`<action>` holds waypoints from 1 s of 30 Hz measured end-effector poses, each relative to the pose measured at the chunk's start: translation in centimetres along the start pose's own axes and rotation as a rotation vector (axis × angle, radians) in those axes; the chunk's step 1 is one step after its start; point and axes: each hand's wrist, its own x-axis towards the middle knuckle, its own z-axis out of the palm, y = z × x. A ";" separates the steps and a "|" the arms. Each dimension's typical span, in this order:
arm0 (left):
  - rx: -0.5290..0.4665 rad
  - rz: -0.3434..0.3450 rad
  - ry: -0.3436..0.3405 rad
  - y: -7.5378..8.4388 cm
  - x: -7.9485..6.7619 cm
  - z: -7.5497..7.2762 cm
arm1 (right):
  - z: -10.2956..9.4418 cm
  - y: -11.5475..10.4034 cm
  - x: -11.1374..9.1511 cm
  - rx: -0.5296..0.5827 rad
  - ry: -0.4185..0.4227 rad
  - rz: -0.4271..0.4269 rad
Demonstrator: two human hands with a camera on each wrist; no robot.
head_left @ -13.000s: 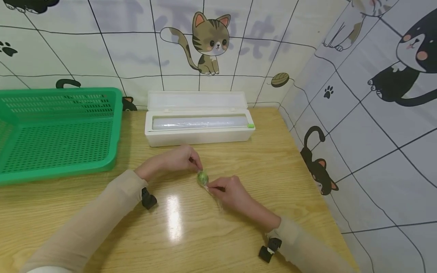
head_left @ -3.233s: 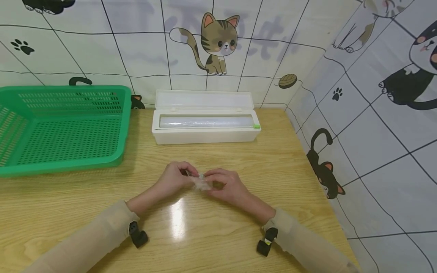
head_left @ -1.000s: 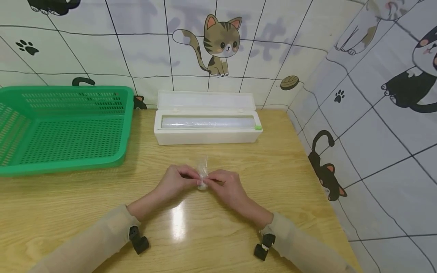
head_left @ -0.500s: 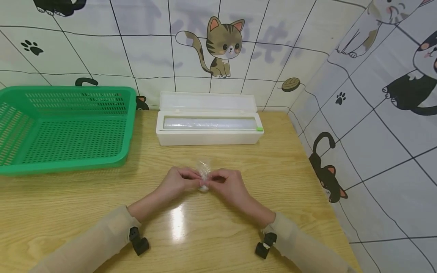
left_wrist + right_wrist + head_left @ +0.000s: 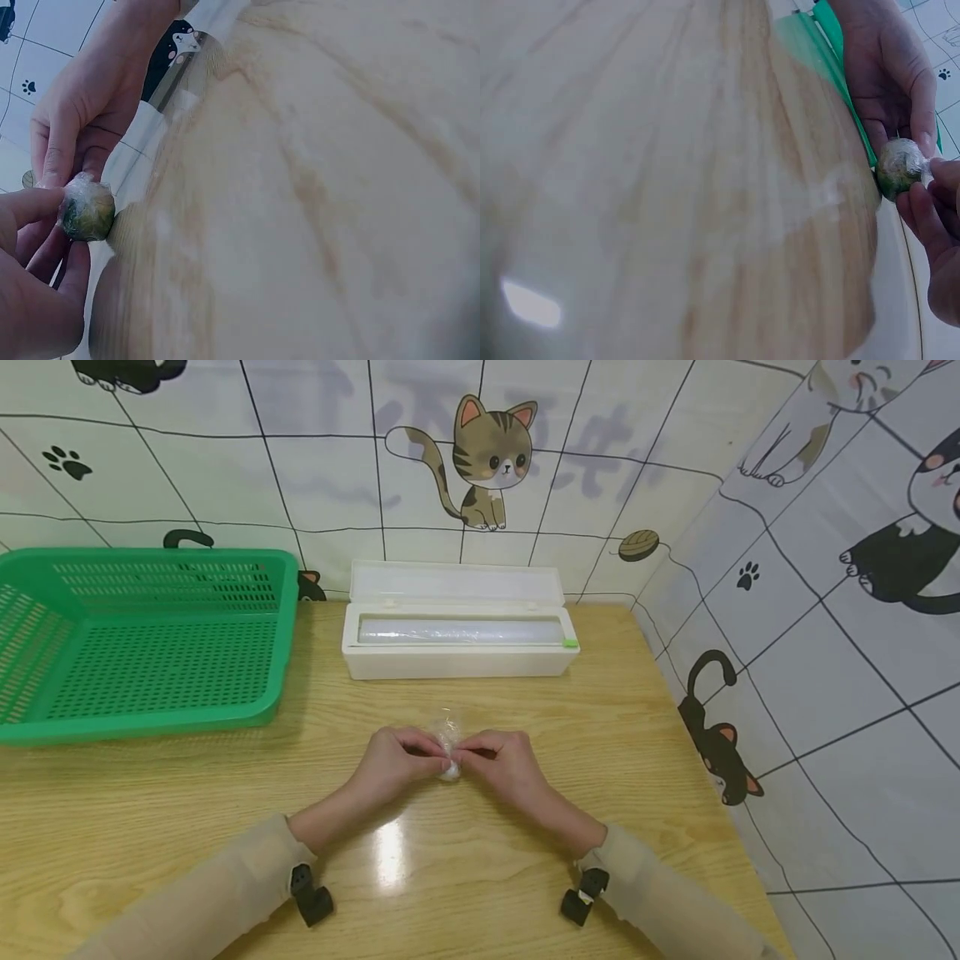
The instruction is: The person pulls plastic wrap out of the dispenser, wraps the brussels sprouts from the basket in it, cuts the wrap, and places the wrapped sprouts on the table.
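Note:
A small round green thing (image 5: 90,214), yellowish in places, is wrapped in crinkled clear plastic film (image 5: 447,727). What kind of thing it is, I cannot tell. In the head view the film's gathered end stands up past the fingers, away from the person. From the left, my left hand (image 5: 393,764) pinches the film between thumb and fingers. Opposite it, my right hand (image 5: 501,767) pinches the same gathered neck, the fingertips of both hands nearly meeting. Both wrist views show the round part (image 5: 900,169) below the pinching fingers.
Behind the hands a white cling film box (image 5: 461,662) stands with its lid up and a roll (image 5: 461,631) inside. At the left is a green perforated plastic basket (image 5: 165,660). All rest on a wooden table (image 5: 480,885) against cat-patterned walls (image 5: 322,477).
Earlier the green thing showed between the hands with film trailing; later the film lay bunched over it. Now the film is gathered into a pinched neck. Over the last half second the hands barely moved.

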 end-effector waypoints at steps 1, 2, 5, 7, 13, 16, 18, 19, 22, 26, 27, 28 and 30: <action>0.003 0.001 -0.001 0.1 0.0 0.0 | 0.0 0.0 0.0 0.005 -0.006 0.017; 0.004 -0.001 -0.001 0.1 0.0 0.0 | -0.1 -0.1 0.1 0.016 -0.016 0.035; -0.003 -0.004 -0.013 0.1 0.0 -0.1 | -0.2 -0.2 0.3 0.050 -0.041 0.098; -0.007 -0.013 -0.022 0.1 0.0 -0.2 | -0.2 -0.2 0.4 0.071 -0.053 0.130; -0.015 -0.012 -0.059 0.0 0.1 -0.3 | -0.4 -0.1 0.7 0.124 -0.083 0.242; -0.020 0.001 -0.084 0.1 0.2 -0.3 | -0.4 -0.1 0.8 0.131 -0.095 0.274; -0.019 0.009 -0.102 0.1 0.2 -0.4 | -0.3 -0.1 0.9 0.137 -0.095 0.279; -0.017 0.013 -0.110 0.1 0.3 -0.4 | -0.3 0.0 0.9 0.141 -0.094 0.278; -0.005 0.025 -0.128 0.0 0.3 -0.5 | -0.2 0.1 0.9 0.153 -0.082 0.263; 0.007 0.022 -0.117 -0.1 0.4 -0.5 | -0.1 0.3 0.8 0.176 -0.058 0.243; 0.010 0.016 -0.110 -0.1 0.5 -0.5 | -0.1 0.3 0.8 0.181 -0.052 0.238; 0.012 0.010 -0.104 -0.1 0.5 -0.5 | 0.0 0.4 0.8 0.192 -0.049 0.233; 0.021 -0.002 -0.095 -0.1 0.5 -0.5 | 0.1 0.4 0.8 0.192 -0.041 0.220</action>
